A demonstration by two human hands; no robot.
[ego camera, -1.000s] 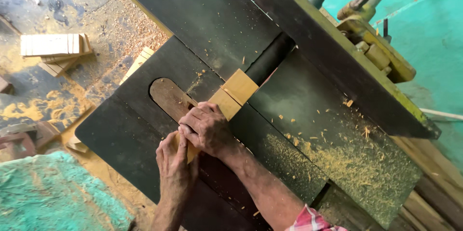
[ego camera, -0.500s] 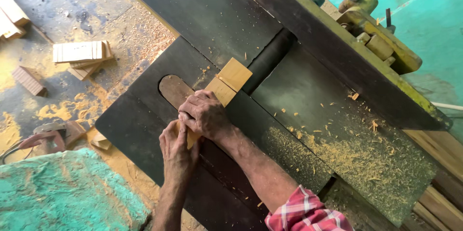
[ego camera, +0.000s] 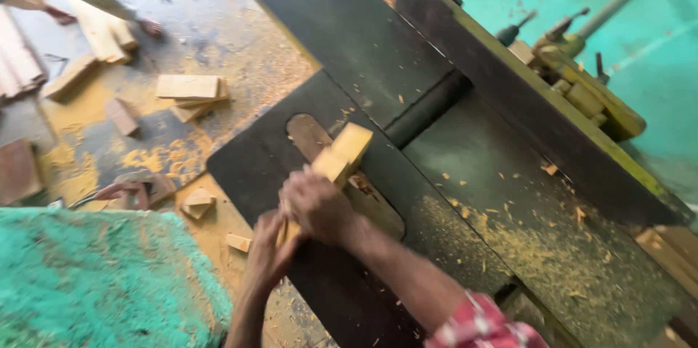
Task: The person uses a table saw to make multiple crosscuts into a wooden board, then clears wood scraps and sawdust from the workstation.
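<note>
Both hands grip 1 pale wooden block [ego camera: 340, 155] on the dark machine desk [ego camera: 465, 195]: the right hand [ego camera: 318, 206] closed over its middle, the left hand [ego camera: 267, 255] wrapped round its near end. The block lies beside the cutter slot [ego camera: 429, 106], with sawdust [ego camera: 502, 235] scattered near.

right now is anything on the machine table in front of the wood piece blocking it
Nothing solid shows. Both hands, right hand and left hand, already grip the wood piece. Ahead of it the dark machine table carries only loose sawdust and chips, with the cutter slot just past its front end.
</note>
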